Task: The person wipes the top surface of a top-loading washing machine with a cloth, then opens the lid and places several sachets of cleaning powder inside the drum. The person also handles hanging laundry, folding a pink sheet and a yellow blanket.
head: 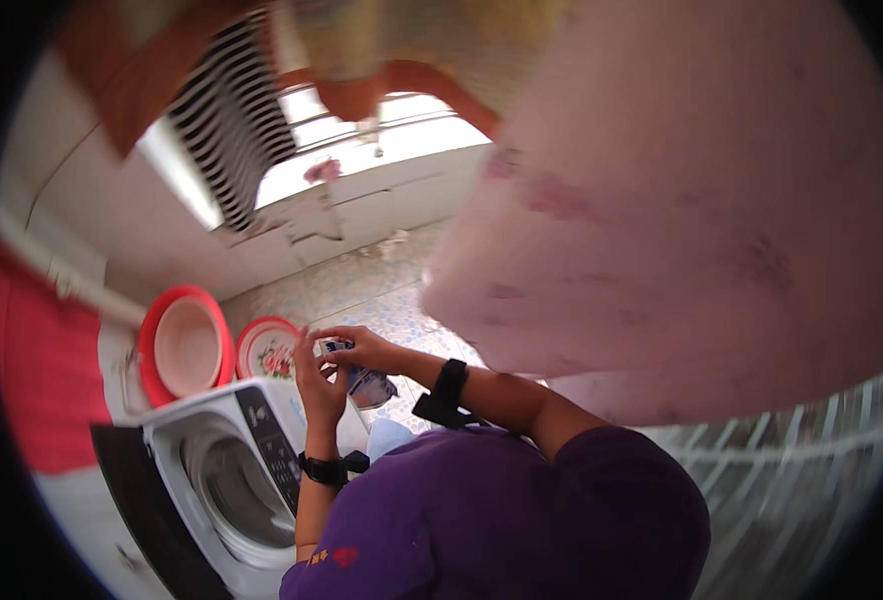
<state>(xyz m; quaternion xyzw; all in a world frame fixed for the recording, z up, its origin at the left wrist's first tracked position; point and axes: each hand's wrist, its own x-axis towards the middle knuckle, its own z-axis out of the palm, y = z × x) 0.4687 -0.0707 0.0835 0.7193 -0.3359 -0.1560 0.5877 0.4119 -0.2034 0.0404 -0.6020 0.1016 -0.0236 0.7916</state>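
My right hand [366, 350] grips a small blue-and-white package [335, 347], whose kind I cannot tell, between thumb and fingers. My left hand [320, 382] is raised against its near side, fingers pointing up; whether it also grips the package is unclear. Both wrists wear black straps. Just beyond and below the hands, a blue printed bag or cloth [372, 388] shows against the tiled floor. To the left of my left forearm stands a top-loading washing machine [280, 405] with its lid up and its drum in view.
Red-rimmed basins [225, 352] and a floral basin [243, 352] stand behind the washer. A large pink patterned cloth [636, 262] hangs at the right, a striped garment [239, 127] by the window. Red fabric [44, 360] is at far left, metal bars [786, 457] at lower right.
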